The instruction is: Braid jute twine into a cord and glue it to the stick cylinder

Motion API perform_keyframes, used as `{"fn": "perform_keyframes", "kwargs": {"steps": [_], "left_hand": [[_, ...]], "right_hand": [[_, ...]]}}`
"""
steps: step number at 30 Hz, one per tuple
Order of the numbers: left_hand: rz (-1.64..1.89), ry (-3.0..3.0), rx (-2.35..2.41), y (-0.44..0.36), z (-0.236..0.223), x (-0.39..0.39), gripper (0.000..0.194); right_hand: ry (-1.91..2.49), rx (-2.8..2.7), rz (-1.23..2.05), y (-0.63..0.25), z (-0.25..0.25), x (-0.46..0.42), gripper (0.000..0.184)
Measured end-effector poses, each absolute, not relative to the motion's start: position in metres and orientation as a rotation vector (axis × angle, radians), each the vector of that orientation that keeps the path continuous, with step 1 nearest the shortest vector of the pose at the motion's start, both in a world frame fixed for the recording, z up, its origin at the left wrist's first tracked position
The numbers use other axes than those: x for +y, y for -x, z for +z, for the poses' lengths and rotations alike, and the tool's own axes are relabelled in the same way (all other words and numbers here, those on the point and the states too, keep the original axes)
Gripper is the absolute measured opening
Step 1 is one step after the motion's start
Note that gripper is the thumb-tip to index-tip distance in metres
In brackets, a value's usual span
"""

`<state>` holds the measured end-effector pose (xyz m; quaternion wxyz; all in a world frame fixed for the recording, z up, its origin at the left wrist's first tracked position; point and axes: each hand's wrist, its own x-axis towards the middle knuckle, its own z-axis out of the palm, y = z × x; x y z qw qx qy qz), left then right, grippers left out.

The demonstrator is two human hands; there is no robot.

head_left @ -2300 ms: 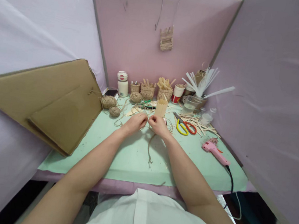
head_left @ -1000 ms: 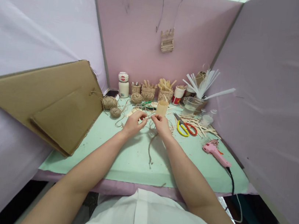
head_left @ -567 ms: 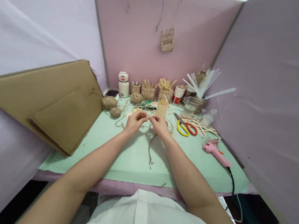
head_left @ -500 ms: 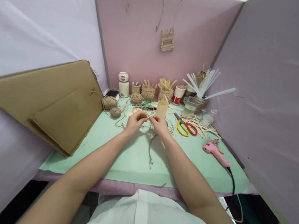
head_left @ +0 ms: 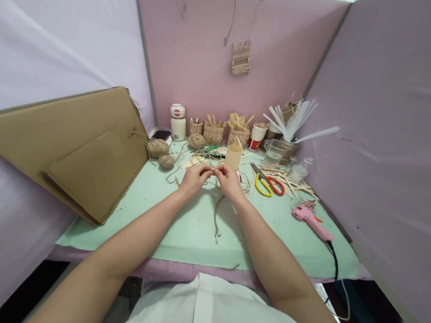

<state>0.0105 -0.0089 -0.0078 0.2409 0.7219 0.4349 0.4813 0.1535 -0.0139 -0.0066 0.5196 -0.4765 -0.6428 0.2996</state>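
Note:
My left hand point(head_left: 196, 177) and my right hand point(head_left: 229, 180) meet fingertip to fingertip above the middle of the table. Both are pinched closed on twine point(head_left: 216, 218), whose loose end hangs below my right hand and lies on the green tabletop. The short stretch between my fingertips is too small to make out clearly. Just behind my right hand stands a small pale wooden holder point(head_left: 234, 156). More loose strands lie around and behind my hands. To the right are scissors point(head_left: 265, 182) with one yellow and one red handle.
Balls of twine point(head_left: 158, 148) sit at the left, beside a large cardboard sheet point(head_left: 81, 148). Stick-filled baskets point(head_left: 238, 135), a white bottle point(head_left: 178, 122) and a red-white cup point(head_left: 257, 137) line the back. A pink glue gun point(head_left: 312, 222) with its cord lies at the right.
My fingertips have shifted very slightly, with the hands staying together in the same spot. Everything else on the table stays where it was.

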Motion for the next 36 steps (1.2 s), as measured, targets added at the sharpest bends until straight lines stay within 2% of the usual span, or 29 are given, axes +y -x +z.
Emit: {"fn": "perform_keyframes", "kwargs": {"steps": [11,15,19,24,28,31,36], "left_hand": [[1.302,-2.083,1.186,-0.009,-0.006,-0.007,0.009],[1.418,-1.705,1.115,-0.014,-0.006,-0.005,0.009],[1.34,-1.42,1.019,-0.016,-0.008,-0.002,0.009],[1.341,-1.864,1.028,-0.007,-0.001,-0.008,0.023],[1.332,-2.155,1.075,-0.003,0.006,-0.01,0.006],[1.352,-1.909,1.058,-0.005,0.005,-0.006,0.012],[1.178,-1.416,1.023,-0.007,0.002,-0.001,0.02]], "right_hand": [[1.202,-1.531,0.805,-0.154,-0.01,-0.009,0.017],[1.348,-1.494,0.722,-0.156,-0.007,-0.011,0.017],[1.335,-1.489,0.697,-0.155,-0.004,-0.014,0.018],[1.325,-1.565,0.625,-0.153,-0.006,-0.016,0.015],[1.329,-1.61,0.604,-0.153,-0.007,-0.016,0.014],[1.365,-1.601,0.594,-0.154,-0.007,-0.015,0.014],[1.403,-1.589,0.595,-0.155,-0.008,-0.014,0.015]]}}
